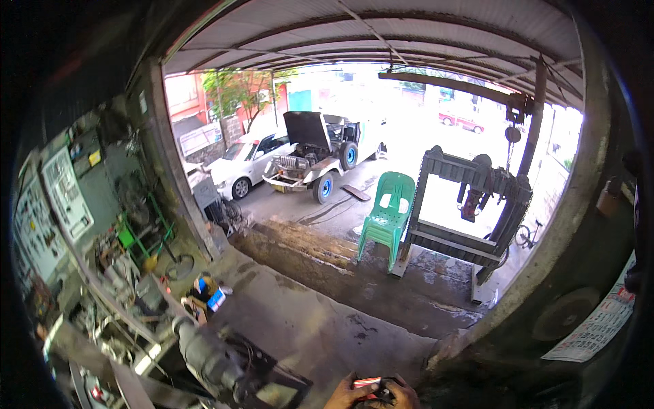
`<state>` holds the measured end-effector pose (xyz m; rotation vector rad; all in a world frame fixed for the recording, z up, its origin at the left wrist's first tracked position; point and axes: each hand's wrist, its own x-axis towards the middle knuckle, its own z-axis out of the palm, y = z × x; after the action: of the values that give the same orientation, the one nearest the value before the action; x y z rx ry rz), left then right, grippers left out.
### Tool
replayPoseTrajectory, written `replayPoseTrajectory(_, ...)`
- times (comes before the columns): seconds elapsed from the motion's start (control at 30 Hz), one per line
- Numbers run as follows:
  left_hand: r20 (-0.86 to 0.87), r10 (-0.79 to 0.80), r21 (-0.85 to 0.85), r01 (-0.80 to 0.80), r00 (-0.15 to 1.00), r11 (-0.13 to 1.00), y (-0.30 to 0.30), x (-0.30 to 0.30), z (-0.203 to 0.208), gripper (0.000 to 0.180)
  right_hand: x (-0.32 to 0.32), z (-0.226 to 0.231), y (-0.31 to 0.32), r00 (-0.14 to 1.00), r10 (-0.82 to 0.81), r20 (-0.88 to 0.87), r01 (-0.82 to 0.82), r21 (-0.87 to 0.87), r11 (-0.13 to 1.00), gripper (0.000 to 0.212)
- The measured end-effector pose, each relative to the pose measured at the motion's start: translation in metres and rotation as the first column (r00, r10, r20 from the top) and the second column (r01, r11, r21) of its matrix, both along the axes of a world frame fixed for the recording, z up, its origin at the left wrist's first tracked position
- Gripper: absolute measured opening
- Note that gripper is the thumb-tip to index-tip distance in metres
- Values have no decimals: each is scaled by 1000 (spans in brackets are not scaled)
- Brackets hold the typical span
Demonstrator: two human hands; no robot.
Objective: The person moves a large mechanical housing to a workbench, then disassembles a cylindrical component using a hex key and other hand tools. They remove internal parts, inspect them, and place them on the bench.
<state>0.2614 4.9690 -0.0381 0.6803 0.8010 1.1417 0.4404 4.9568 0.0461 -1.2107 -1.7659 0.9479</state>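
At the lower edge my left hand (343, 393) and my right hand (402, 394) are close together, both closed. A small red-and-white flat object (367, 382) shows at my left hand's fingertips; its kind cannot be made out. Between the hands, against my right fingers, is something dark (379, 397), too small and shadowed to name. The lower parts of both hands are cut off by the frame edge.
Left of my hands stands a large grey machine (211, 354) beside a cluttered workbench (146, 293). Ahead are a step edge (306, 283), stacked green plastic chairs (385, 218) and a heavy black press frame (443, 238). Outside, a jeep (306, 163) has its hood raised beside a white car (248, 160).
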Motion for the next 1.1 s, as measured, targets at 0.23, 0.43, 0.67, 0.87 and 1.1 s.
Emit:
replayPoseTrajectory(0.23,-411,-66,-10,68,909,998,191,-57,35,48,-49,-44,200,976,-42,214,-50,408,912,39)
replayPoseTrajectory(0.43,-374,124,-157,-194,919,968,322,-121,36,43,-122,-35,386,874,263,408,-401,300,866,42)
replayPoseTrajectory(0.67,185,539,-322,-468,822,823,413,-239,4,41,-261,-10,554,699,645,309,-715,268,646,41)
replayPoseTrajectory(0.87,401,715,-327,-640,573,696,476,-340,-4,31,-404,-37,632,705,696,-138,-709,-132,692,23)
replayPoseTrajectory(1.1,435,671,-114,-703,600,702,548,-511,62,31,-587,-30,694,614,236,-754,-707,-391,589,23)
